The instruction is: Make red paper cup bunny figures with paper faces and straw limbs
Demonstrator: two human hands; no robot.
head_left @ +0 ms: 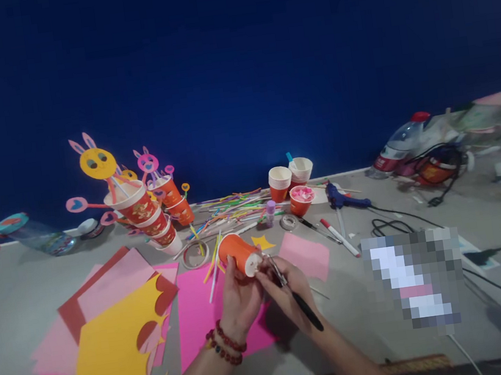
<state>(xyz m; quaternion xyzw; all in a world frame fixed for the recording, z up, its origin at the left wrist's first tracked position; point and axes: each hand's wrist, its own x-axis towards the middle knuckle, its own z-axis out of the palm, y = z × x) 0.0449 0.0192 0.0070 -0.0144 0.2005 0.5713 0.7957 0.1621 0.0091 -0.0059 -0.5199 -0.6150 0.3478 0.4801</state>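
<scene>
An orange paper cup [237, 252] lies on its side in my left hand [240, 293], its white base turned toward the right. My left fingers wrap round its underside; two beaded bracelets circle that wrist. My right hand [286, 287] is closed round a slim tool with a black handle [307, 311] and a metal front part. The fingertips of my right hand are at the cup's base, where small details are blurred. Beneath both hands lies a bright pink sheet [198, 317].
Stacked cups with rabbit figures [137, 208] stand back left, near yellow paper [110, 347]. Coloured sticks [230, 208], white cups [279, 179] and a cup of pink pieces [302, 198] are behind. A blue glue gun [347, 199], its cable and a bottle [402, 146] are at right.
</scene>
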